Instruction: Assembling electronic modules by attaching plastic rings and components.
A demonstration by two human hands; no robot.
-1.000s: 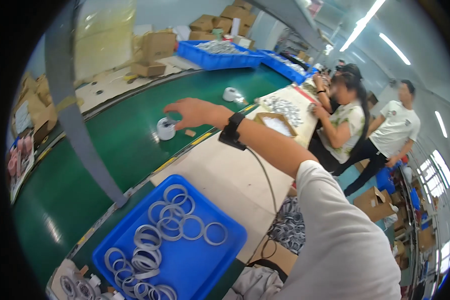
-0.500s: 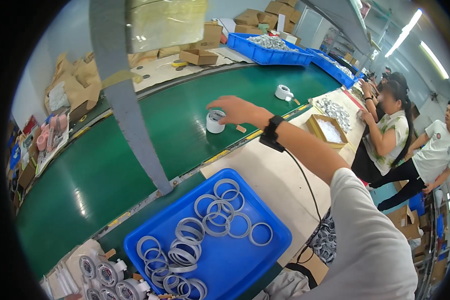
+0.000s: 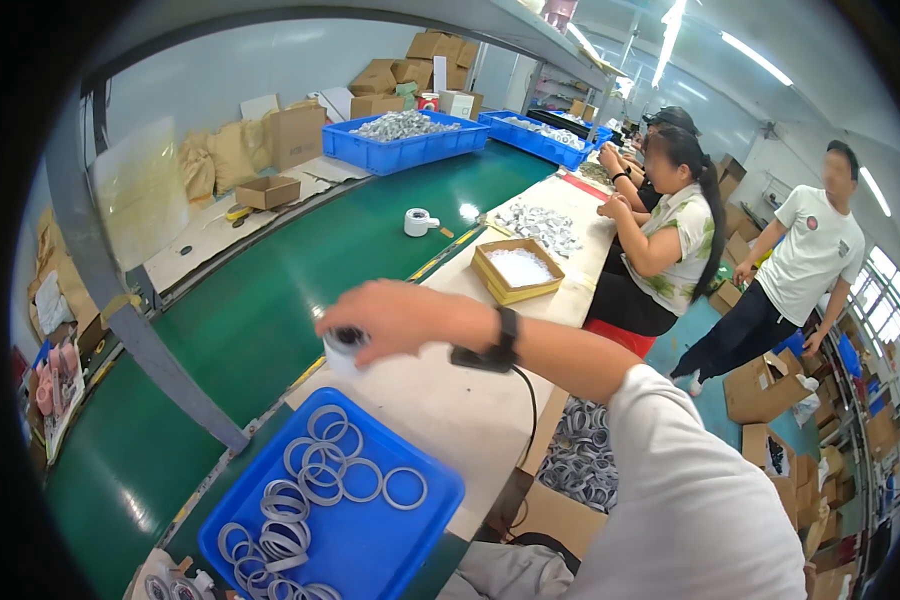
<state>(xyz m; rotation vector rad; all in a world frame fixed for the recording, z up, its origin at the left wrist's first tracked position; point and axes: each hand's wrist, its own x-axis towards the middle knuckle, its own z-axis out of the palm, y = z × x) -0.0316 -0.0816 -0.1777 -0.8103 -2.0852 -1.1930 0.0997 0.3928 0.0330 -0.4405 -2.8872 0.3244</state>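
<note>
My right hand (image 3: 400,318) is closed around a white round housing (image 3: 342,356) with a dark centre, carried above the work board beside the belt. Just below it lies a blue tray (image 3: 425,545) with several loose grey rings (image 3: 322,470), some overlapping. A similar white housing (image 3: 418,222) with a short side stub stands farther along the green belt (image 3: 260,300). At the lower left, partly cut off, several white housings with dial-like faces (image 3: 158,585) lie beside the tray. My left hand does not show.
A grey metal post (image 3: 175,375) rises at the belt's near edge. Beyond my arm stands a yellow carton (image 3: 518,290) of white pieces. Loose grey rings fill a box (image 3: 582,455) below the board. Two blue crates (image 3: 395,155) stand at the back; co-workers (image 3: 670,225) are at the right.
My right hand has lifted the white housing off the belt and brought it nearer, over the board's edge. The view has swung to the right.
</note>
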